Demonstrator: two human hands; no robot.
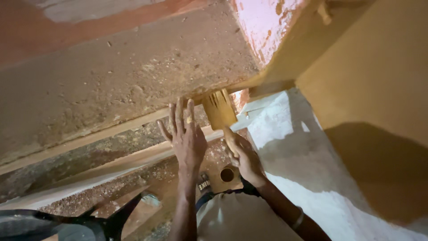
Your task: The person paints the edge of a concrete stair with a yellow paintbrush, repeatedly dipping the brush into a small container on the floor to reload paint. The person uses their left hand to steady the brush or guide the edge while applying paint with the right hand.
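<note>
Much of the scene was cut off or hard to read: the person's body showed only as a pale shirt [240, 221] at the bottom edge, both forearms ran out of the frame there, and a dark curved object [67, 223] in the lower left corner was too cropped to identify. The right hand [244, 157] was clamped around the handle of a wide paintbrush [219, 109]; the handle itself was almost wholly hidden inside the fist, so only the broad, ochre-coated bristles showed, pointing up and touching the lower edge of a rough concrete beam [133, 76] where it met the ochre-painted wall [370, 76]. The left hand [187, 138] was open, fingers spread apart and holding nothing, its fingertips resting against the underside edge of the same beam just beside the brush; a speck of ochre paint sat on one finger. Below the hands, partly hidden by the wrists, stood a small container [227, 174] seen from above as a dark round opening with an ochre-smeared rim; what it held could not be made out. The white plastered wall [294, 151] lay to the right, half in shadow. A bangle [298, 219] circled the right forearm near the frame's edge
</note>
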